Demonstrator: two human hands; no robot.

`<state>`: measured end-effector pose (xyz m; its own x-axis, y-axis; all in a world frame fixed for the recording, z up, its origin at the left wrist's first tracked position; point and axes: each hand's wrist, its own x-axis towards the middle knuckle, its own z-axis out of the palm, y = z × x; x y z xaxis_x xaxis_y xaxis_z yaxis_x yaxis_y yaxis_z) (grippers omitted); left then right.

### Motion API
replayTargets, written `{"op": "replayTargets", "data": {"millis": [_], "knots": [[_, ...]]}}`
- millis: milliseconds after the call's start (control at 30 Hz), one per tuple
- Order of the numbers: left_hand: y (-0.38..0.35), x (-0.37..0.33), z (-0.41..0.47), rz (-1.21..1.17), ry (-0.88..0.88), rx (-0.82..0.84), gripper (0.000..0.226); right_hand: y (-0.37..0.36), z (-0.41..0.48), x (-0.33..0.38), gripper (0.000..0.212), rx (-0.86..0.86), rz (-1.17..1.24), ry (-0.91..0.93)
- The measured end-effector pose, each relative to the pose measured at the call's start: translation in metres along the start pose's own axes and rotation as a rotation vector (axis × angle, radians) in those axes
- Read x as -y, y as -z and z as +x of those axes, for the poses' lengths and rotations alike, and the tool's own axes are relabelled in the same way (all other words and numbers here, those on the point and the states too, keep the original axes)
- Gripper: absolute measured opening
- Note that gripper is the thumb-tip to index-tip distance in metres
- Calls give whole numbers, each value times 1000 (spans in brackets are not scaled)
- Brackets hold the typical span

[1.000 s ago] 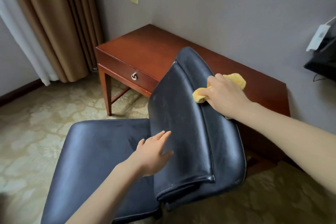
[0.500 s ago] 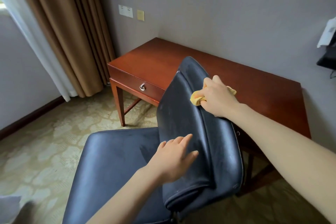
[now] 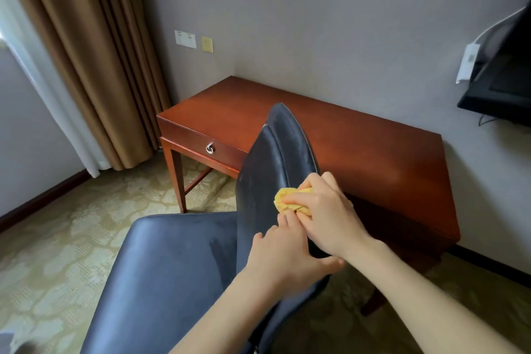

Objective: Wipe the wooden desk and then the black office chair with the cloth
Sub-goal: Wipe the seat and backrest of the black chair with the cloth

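The black office chair (image 3: 178, 267) stands in front of me, its backrest (image 3: 273, 158) rising in the middle of the view. My right hand (image 3: 324, 215) grips a bunched yellow cloth (image 3: 283, 200) and presses it against the backrest about halfway down. My left hand (image 3: 284, 259) lies just below it with fingers fairly straight on the backrest, thumb spread to the right; its fingertips are partly hidden under my right hand. Behind the chair, the reddish wooden desk (image 3: 359, 146) stands against the wall.
A brown curtain (image 3: 94, 60) hangs at the left, beside the desk's corner. A black screen (image 3: 505, 80) with a white cable is mounted on the wall at the right. Patterned carpet (image 3: 57, 238) lies around the chair. The desk drawer has a ring pull (image 3: 209, 148).
My right hand has slid the cloth down the backrest from near its top edge. My left hand has moved up until it sits right beneath the right one. The view has tilted upward.
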<state>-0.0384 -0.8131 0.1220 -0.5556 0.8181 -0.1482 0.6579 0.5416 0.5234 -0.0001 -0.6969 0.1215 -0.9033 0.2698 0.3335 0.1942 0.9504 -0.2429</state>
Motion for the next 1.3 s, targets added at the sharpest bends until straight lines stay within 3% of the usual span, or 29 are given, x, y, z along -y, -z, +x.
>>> {"op": "replayTargets", "data": {"millis": [100, 233, 400, 667, 867, 1033, 1300], "knots": [[-25, -16, -3, 159, 3, -76, 106, 2, -11, -12, 29, -120, 173, -68], [-39, -19, -5, 332, 15, -119, 86, 6, -21, -24, 38, -150, 306, -119], [-35, -9, -18, 274, -47, -116, 84, 6, -28, -21, 45, -149, 498, -169], [-16, 23, -71, 271, -152, 24, 86, 6, -16, -11, 35, -113, 343, -36], [1, 59, -117, 320, -167, 198, 97, 8, 7, -18, 30, -63, 302, -82], [18, 98, -152, 270, -131, 315, 98, 8, 20, -30, 30, -71, 265, -217], [57, 149, -191, 125, -175, 357, 89, 10, 14, -20, 33, -128, 215, -487]]}}
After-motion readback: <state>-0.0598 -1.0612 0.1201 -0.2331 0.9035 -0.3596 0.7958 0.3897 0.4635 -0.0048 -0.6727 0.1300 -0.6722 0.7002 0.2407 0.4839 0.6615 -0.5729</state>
